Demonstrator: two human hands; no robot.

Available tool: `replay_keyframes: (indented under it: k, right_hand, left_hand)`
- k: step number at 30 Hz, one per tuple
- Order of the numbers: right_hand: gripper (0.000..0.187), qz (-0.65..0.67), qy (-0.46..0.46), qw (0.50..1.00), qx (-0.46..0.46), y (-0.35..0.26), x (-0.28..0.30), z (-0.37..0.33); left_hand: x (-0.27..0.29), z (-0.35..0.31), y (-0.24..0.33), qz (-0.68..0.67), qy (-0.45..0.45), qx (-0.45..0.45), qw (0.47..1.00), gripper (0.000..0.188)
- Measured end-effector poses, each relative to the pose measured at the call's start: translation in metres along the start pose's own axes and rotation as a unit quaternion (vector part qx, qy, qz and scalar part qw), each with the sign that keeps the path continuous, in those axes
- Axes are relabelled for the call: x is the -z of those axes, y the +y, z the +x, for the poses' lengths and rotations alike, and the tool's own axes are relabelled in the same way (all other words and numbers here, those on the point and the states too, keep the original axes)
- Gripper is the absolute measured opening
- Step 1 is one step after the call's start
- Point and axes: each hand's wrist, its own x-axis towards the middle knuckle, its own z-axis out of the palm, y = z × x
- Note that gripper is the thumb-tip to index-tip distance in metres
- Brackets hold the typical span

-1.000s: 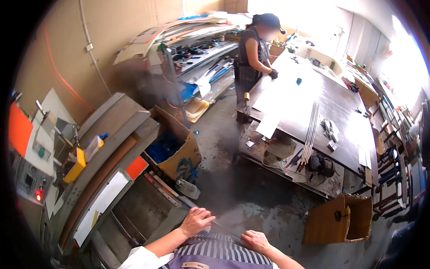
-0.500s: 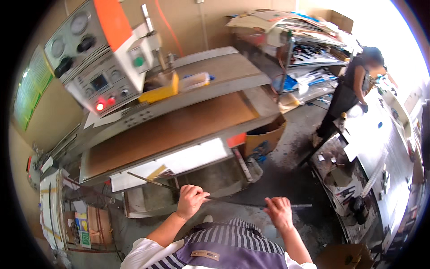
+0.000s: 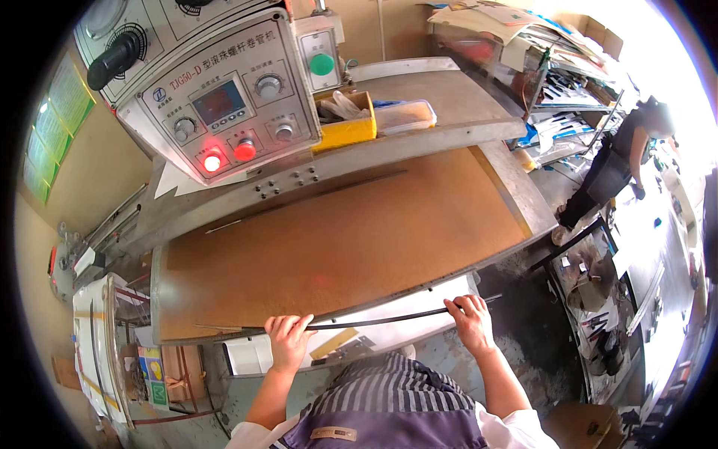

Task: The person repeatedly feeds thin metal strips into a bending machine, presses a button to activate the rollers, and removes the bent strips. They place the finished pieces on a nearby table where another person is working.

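A long, thin dark rod (image 3: 381,321) spans my two hands, bowing slightly along the front edge of a machine's brown flat bed (image 3: 359,232). My left hand (image 3: 289,340) is closed around it near its left part, where a thinner, lighter end reaches over the bed. Toward the other end, my right hand (image 3: 471,323) grips the rod, and a short tip sticks out past the fingers. Another thin rod (image 3: 314,198) lies on the far part of the bed, below the machine's metal crossbeam (image 3: 419,138).
A control box (image 3: 224,123) with knobs and a lit red lamp overhangs the bed. A yellow bin (image 3: 348,135) and a clear plastic tub (image 3: 404,117) sit on the metal top. At right, a person (image 3: 617,161) stands by a long worktable (image 3: 673,277); loaded shelves (image 3: 572,108) stand behind.
My view has moved closer to the machine. Both hands have brought the rod up to the bed's front edge, its left end now over the bed.
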Motion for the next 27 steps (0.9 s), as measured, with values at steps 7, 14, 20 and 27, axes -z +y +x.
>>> replay_keyframes:
  k: [7, 14, 20, 27]
  right_hand:
    - [0.026, 0.067, -0.024, 0.997, 0.044, 0.007, -0.044, 0.057]
    - [0.022, 0.098, -0.021, 0.99, 0.098, 0.04, -0.112, 0.155]
    - [0.017, 0.057, 0.009, 0.992, 0.111, 0.075, -0.194, 0.249]
    - [0.016, -0.033, -0.037, 0.998, 0.027, 0.08, -0.256, 0.349]
  left_hand:
    - [-0.013, -0.004, -0.039, 0.008, -0.005, 0.075, 0.997, 0.025]
    - [-0.066, 0.043, -0.101, 0.001, -0.025, 0.16, 0.987, 0.019]
    - [-0.13, 0.11, -0.189, 0.013, -0.035, 0.136, 0.99, 0.02]
    - [-0.178, 0.195, -0.263, 0.029, -0.063, 0.252, 0.965, 0.02]
